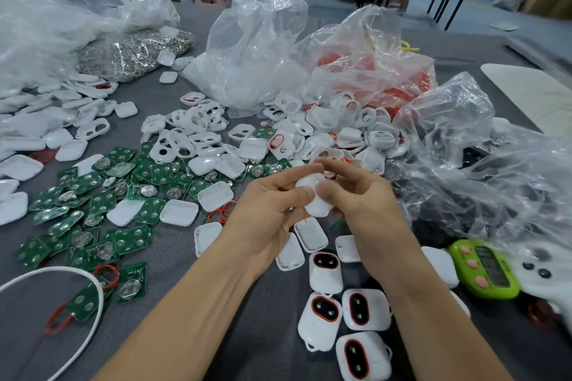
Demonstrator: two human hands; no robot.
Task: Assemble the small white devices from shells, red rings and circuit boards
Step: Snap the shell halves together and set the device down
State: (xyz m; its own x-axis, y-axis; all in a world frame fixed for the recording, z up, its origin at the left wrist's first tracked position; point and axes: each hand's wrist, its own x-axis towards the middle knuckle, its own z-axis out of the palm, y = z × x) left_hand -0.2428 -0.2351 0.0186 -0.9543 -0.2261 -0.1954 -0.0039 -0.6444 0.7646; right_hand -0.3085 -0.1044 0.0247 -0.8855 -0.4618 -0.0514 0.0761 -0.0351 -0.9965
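white device point(315, 205) pinched between left hand point(268, 210) and right hand point(362, 202) over table point(263, 322)

Soft, bright light is coming down onto the grey table point(272, 328), and it is looking even all over. Only small, pale shadows are lying under the left hand point(266, 213) and the right hand point(368, 204). The white shell point(314, 199) that the hands are holding is looking a bit smeared, and so are the fingertips. Behind the hands, the clear plastic bags point(257, 49) are shining with white glare, and the metal bits point(130, 52) are sparkling. Far behind the hands, the room is looking fuzzy and tilted. Near the hands, things are looking sharp. Out at the edges, straight lines are bending.
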